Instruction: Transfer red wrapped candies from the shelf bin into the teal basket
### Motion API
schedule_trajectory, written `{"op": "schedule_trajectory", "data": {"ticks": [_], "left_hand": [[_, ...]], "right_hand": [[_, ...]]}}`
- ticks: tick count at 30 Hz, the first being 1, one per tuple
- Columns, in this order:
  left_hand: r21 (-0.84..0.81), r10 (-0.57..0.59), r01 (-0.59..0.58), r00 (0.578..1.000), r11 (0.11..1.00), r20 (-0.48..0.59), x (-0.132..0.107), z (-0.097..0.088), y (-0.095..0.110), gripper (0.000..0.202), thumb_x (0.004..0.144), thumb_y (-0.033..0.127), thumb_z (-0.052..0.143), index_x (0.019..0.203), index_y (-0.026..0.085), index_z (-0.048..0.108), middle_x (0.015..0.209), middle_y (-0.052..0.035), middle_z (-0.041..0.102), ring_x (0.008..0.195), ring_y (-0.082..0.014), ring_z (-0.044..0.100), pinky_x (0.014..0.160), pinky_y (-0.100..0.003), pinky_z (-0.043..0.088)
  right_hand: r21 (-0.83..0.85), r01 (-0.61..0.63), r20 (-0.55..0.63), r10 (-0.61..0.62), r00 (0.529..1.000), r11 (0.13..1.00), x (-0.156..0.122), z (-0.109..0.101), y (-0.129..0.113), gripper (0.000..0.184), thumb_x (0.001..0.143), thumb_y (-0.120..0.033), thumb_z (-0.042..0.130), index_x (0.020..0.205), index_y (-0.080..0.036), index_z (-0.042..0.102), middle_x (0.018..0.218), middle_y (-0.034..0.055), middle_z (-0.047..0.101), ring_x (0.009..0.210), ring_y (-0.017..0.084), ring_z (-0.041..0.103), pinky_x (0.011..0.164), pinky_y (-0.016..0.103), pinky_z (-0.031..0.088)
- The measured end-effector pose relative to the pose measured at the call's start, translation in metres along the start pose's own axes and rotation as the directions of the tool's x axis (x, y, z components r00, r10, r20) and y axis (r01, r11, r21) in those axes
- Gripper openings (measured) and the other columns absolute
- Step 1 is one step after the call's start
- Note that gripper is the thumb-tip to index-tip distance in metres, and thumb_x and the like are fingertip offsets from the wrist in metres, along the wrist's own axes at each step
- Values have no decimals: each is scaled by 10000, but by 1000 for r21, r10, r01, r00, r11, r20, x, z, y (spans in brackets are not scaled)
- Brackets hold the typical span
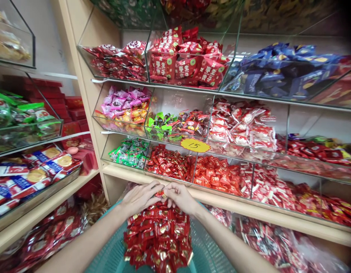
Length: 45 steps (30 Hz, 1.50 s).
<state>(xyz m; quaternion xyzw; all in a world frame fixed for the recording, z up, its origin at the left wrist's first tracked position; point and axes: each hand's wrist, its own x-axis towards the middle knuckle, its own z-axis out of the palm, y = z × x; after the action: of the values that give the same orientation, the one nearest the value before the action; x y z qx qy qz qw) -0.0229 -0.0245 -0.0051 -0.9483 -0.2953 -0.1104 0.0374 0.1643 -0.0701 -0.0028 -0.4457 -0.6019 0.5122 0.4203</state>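
Note:
A tall heap of red wrapped candies (pixel 158 239) with gold glints stands in a teal plastic basket (pixel 113 235) in front of me. Whether a clear bag holds the heap together, I cannot tell. My left hand (pixel 141 196) reaches over its top from the left, fingers bent down and closed on the uppermost candies. From the other side my right hand (pixel 181 196) pinches at the same spot with curled fingers. The two hands nearly meet, and a bit of red wrapper shows between them.
Beyond the basket, a wooden shelf (pixel 175 187) carries clear bins with dark red candies (pixel 169 163) and orange-red candies (pixel 216 174). A yellow price tag (pixel 195 145) reads 15. Packaged biscuits (pixel 39 170) lie on the left shelf; bagged sweets (pixel 272 242) sit low at right.

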Motion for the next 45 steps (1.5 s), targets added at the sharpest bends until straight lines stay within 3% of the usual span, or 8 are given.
{"op": "schedule_trajectory", "data": {"ticks": [3,6,9,17,25,32,38,45], "left_hand": [[6,4,-4,1000,1000,-15,1,2,-1,419,904,459,284,1247,256,414,1247,-47,498,1024,-198,565,840,-317,474],[-3,-9,9,1000,1000,-26,1,6,-2,423,903,458,288,1249,247,410,1268,-58,485,1041,-199,556,845,-320,471],[-16,-30,30,1000,999,-1,2,6,-1,425,898,451,315,1266,256,400,1300,-60,460,1078,-202,533,867,-319,458],[-24,-85,88,992,996,94,1,-4,5,559,855,579,279,1351,320,292,1303,-47,463,1099,-231,519,890,-359,436],[-87,-197,210,971,974,137,1,-8,9,728,782,695,263,1401,321,175,1378,-68,395,1175,-304,456,939,-465,382],[-79,-217,230,966,970,142,4,-13,15,716,795,683,245,1401,307,187,1355,-88,423,1161,-308,471,925,-473,391],[-82,-218,227,970,970,112,3,-10,13,715,800,672,256,1405,300,176,1341,-89,441,1147,-307,483,919,-479,392],[-78,-224,234,967,969,119,3,-9,13,712,802,669,258,1400,288,203,1340,-87,443,1149,-299,484,940,-453,378]], "right_hand": [[-253,118,-52,-135,989,960,-4,-1,-3,355,839,-504,440,844,-167,551,706,7,608,531,104,537,508,229,409],[-592,293,-4,-366,931,750,-11,-3,-9,297,845,-451,476,942,-189,578,892,44,613,799,163,576,725,289,441],[-738,325,85,-396,914,592,-15,-2,-12,291,817,-410,544,1008,-191,563,988,78,599,914,197,561,795,309,429],[-672,196,-16,-279,960,714,-11,-1,-8,169,820,-295,526,966,-214,555,892,32,649,786,181,601,715,275,429],[-649,220,29,-265,964,728,-45,-35,-14,198,787,-178,511,975,-202,565,915,33,610,826,175,554,746,288,417],[-735,223,68,-257,964,640,-72,-35,2,241,770,-150,548,1000,-221,540,978,39,521,911,168,511,806,286,406],[-856,173,95,-181,979,488,-76,-26,4,166,749,-200,613,907,-231,576,911,29,536,888,190,501,793,303,399],[-889,138,80,-149,986,437,-74,-25,12,181,739,-196,622,913,-219,580,922,39,533,903,202,502,794,309,399]]}}
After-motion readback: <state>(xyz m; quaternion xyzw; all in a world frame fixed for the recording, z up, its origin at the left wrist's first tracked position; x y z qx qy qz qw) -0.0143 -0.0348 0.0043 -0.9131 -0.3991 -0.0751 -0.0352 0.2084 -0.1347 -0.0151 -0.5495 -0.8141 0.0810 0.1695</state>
